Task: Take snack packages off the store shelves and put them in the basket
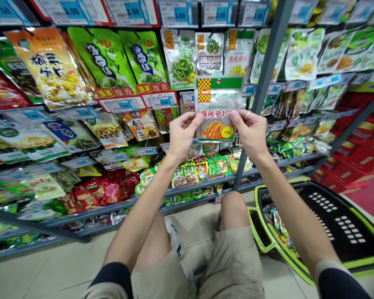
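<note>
A silver and green food pouch (218, 99) is held upright in front of the shelf, its printed front with a picture of yellow-orange strips facing me. My left hand (183, 133) pinches the pouch's left edge between thumb and fingers. On the opposite edge, my right hand (251, 128), with a ring on one finger, grips it the same way. Behind the pouch hang similar packets, among them a white one with green squares (180, 58) and a small white one (209, 52). The pouch hides part of the rack behind it.
A black and green shopping basket (330, 220) with several packets inside stands on the floor at right. A grey shelf post (268, 62) rises just right of the pouch. Green pouches (102, 58) hang at left. Red boxes (355, 153) are stacked at far right.
</note>
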